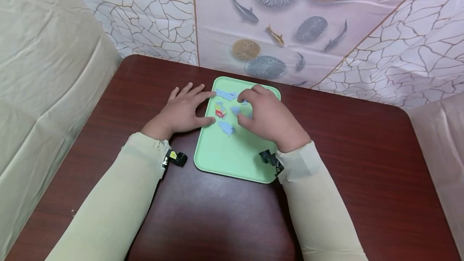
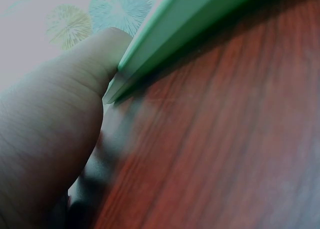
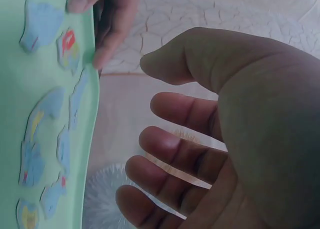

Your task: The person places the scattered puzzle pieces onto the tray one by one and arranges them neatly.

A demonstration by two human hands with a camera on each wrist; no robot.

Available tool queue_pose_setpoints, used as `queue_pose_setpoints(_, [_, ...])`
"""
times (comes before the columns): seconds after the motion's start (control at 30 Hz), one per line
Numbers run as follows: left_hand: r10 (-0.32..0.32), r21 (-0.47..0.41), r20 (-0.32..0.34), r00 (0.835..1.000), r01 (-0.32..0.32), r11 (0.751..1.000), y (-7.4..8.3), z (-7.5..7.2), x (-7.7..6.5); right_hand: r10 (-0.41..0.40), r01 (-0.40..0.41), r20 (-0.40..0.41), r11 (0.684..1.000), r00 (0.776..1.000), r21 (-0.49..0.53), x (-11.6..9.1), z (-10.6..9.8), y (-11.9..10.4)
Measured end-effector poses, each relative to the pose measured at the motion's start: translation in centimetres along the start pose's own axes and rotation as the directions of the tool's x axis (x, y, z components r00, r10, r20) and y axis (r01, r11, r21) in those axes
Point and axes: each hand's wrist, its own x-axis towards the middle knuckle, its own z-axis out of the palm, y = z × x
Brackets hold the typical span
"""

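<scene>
A light green tray holds several flat, irregular pieces that look like jigsaw puzzle pieces. Among them are a light blue one, a red-and-yellow one and another blue one; part of the group is hidden behind my right hand in the head view. My left hand has its fingers spread at the tray's left side, with thumb and index fingertip at the rim. Above the tray's right half is my right hand, loosely curved. The right wrist view shows nothing between its thumb and fingers.
Under the tray is a dark reddish-brown table. A patterned cloth with fish and round motifs hangs along the far edge. Pale fabric covers the left side, and more drapes at the right.
</scene>
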Motion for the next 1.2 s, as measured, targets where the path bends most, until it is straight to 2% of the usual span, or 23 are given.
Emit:
queue_pose_setpoints(0.3, [0.004, -0.001, -0.006, 1.000, -0.004, 1.000, -0.3, -0.2, 0.1, 0.032, -0.032, -0.005, 0.999, 0.999, 0.007, -1.1, 0.0, 2.6])
queue_pose_setpoints(0.43, [0.006, -0.004, -0.009, 1.000, -0.006, 1.000, -0.6, -0.1, 0.2, 0.065, -0.066, 0.067, 0.998, 0.996, 0.000, -2.1, -0.1, 3.8])
queue_pose_setpoints(0.63, [0.007, -0.002, -0.008, 1.000, -0.007, 1.000, -0.9, 0.0, 0.3, 0.173, -0.160, 0.201, 0.984, 0.964, -0.076, -4.2, -0.2, 5.6])
queue_pose_setpoints(0.8, [0.004, -0.005, -0.014, 1.000, -0.004, 1.000, -1.0, 0.0, 0.3, 0.240, -0.224, 0.228, 0.970, 0.943, -0.094, -5.3, -0.6, 6.7])
queue_pose_setpoints(1.03, [-0.003, -0.024, 0.001, 1.000, 0.003, 1.000, -1.5, -0.2, 0.0, 0.309, -0.290, 0.239, 0.950, 0.920, -0.112, -5.6, -1.1, 7.2])
queue_pose_setpoints(1.2, [-0.003, 0.027, -0.005, 1.000, 0.003, 1.000, -1.7, -0.4, 0.0, 0.325, -0.309, 0.243, 0.945, 0.914, -0.105, -5.4, -0.9, 7.4])
